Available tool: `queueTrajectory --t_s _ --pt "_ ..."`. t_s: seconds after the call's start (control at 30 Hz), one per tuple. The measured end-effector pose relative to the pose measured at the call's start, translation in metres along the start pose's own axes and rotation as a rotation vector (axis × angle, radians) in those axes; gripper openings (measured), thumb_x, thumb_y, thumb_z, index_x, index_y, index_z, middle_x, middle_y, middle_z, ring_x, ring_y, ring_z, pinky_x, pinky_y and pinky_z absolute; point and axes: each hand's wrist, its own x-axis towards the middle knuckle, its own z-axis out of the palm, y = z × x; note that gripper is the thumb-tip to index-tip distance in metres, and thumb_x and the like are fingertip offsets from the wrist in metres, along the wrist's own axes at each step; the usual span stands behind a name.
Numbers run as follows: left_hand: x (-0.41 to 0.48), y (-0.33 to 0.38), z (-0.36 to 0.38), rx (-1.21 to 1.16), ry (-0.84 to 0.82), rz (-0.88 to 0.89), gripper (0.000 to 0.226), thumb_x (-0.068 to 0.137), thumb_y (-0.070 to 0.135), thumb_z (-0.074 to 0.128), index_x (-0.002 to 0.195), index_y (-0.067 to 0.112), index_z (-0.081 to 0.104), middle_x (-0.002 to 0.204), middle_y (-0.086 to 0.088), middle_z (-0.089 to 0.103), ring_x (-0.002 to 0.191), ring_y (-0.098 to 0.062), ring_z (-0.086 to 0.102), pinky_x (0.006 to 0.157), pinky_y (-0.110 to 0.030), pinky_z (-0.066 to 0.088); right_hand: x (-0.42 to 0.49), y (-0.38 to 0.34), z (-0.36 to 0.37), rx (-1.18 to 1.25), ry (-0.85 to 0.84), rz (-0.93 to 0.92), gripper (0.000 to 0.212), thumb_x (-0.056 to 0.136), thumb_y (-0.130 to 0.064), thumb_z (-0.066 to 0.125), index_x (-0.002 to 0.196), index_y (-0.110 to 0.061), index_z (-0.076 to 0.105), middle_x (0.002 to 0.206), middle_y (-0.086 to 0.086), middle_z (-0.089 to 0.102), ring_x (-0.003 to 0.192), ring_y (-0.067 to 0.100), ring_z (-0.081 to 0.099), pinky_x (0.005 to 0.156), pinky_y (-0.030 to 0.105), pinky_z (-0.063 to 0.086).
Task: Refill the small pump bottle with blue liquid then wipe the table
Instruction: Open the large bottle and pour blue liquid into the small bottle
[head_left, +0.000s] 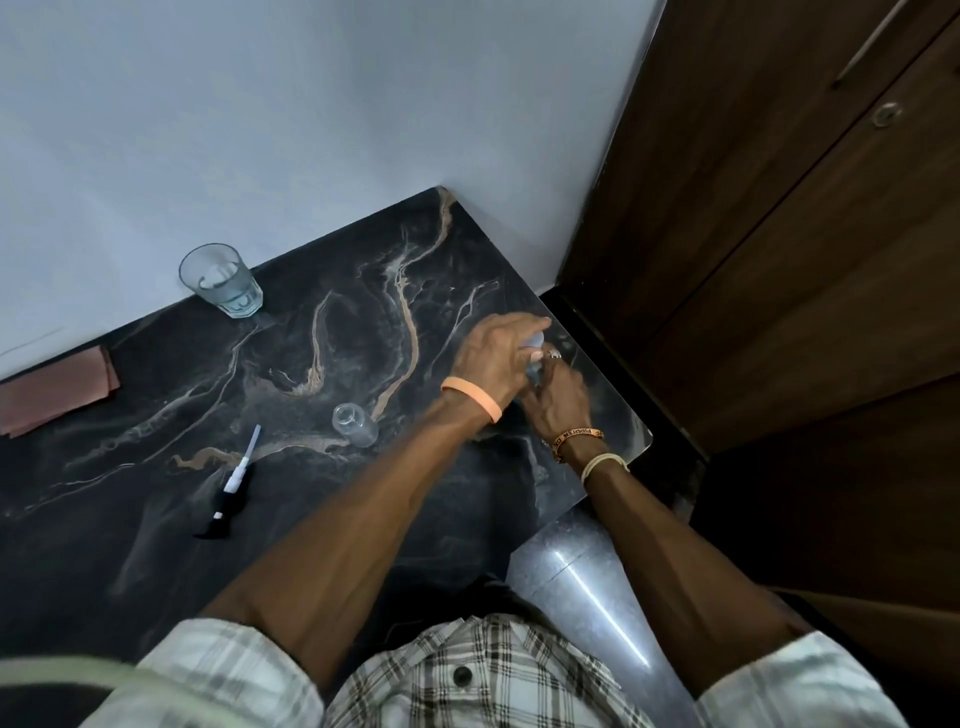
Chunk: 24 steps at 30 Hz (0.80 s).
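Note:
A small clear bottle (356, 424) stands open on the dark marble table (291, 364), its black pump head with white tube (231, 486) lying to its left. Near the table's right corner both hands meet over a bluish container (535, 349), which they mostly hide. My left hand (498, 353) covers its top from above with curled fingers. My right hand (558, 400) grips its lower part. A glass (221, 280) with pale blue liquid stands by the wall at the back left.
A folded pinkish cloth (57, 392) lies at the table's left edge by the wall. A dark wooden cabinet (779, 234) rises just right of the table. Grey floor (582, 587) shows beyond the table's near right edge.

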Motion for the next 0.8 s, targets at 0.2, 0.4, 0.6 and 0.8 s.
queueTrajectory --t_s 0.2,0.4,0.6,0.8 --pt "0.006 -0.008 -0.001 0.019 0.001 -0.042 0.059 0.075 0.024 0.079 0.13 0.017 0.058 0.134 -0.003 0.055 0.124 -0.019 0.047 0.108 -0.029 0.03 0.001 0.003 -0.001 0.002 0.006 -0.068 0.039 0.09 -0.035 0.06 0.12 -0.01 0.056 0.108 0.01 0.068 0.092 0.031 0.064 0.07 0.033 0.047" --pt "0.005 -0.013 -0.007 0.055 -0.008 -0.063 0.048 0.075 0.019 0.078 0.121 0.018 0.064 0.118 -0.002 0.059 0.111 -0.018 0.054 0.1 -0.036 0.044 0.0 0.004 0.001 0.014 0.022 -0.059 0.046 0.092 -0.04 0.059 0.128 -0.012 0.051 0.112 0.011 0.068 0.095 0.031 0.064 0.077 0.039 0.051" --pt "0.007 -0.012 -0.007 0.039 -0.09 0.061 0.053 0.077 0.004 0.072 0.128 0.012 0.059 0.134 -0.008 0.057 0.125 -0.021 0.051 0.109 -0.033 0.037 0.002 0.006 0.005 0.004 0.041 -0.039 0.041 0.09 -0.035 0.06 0.122 -0.009 0.054 0.101 0.012 0.069 0.086 0.031 0.064 0.066 0.032 0.044" --pt "0.013 -0.014 -0.011 0.095 -0.103 -0.001 0.065 0.073 0.035 0.08 0.131 0.018 0.056 0.131 -0.004 0.052 0.12 -0.023 0.049 0.104 -0.037 0.039 0.003 0.008 0.005 0.003 0.032 -0.097 0.038 0.091 -0.032 0.058 0.121 -0.01 0.055 0.11 0.01 0.068 0.091 0.029 0.065 0.073 0.032 0.05"
